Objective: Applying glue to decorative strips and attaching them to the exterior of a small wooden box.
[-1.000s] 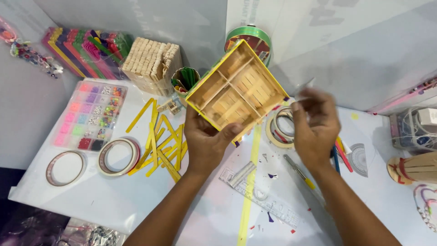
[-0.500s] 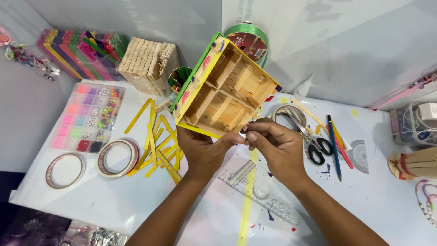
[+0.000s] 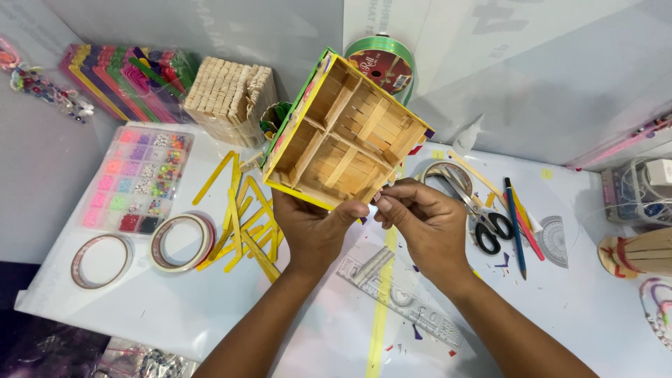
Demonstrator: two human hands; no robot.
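Fingers of both the left hand (image 3: pixel 315 227) and right hand (image 3: pixel 420 220) stay clamped on the wooden box (image 3: pixel 343 133), now tilted slightly further.

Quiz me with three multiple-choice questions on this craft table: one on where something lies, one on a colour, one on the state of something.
1. Where do the scissors lie?
A. right of the hands
B. on the bead tray
C. under the stick box

2. What colour are the loose craft sticks on the table?
A. blue
B. yellow
C. black

3. How is the wooden stick box held?
A. flat on the table
B. lifted and tilted, open side to the camera
C. closed with a lid

Answers: 1 A, they rest on the table beside the pencils. 2 B, the scattered sticks are yellow. 3 B, the left hand grips its lower edge while the right hand pinches at its corner, compartments showing.
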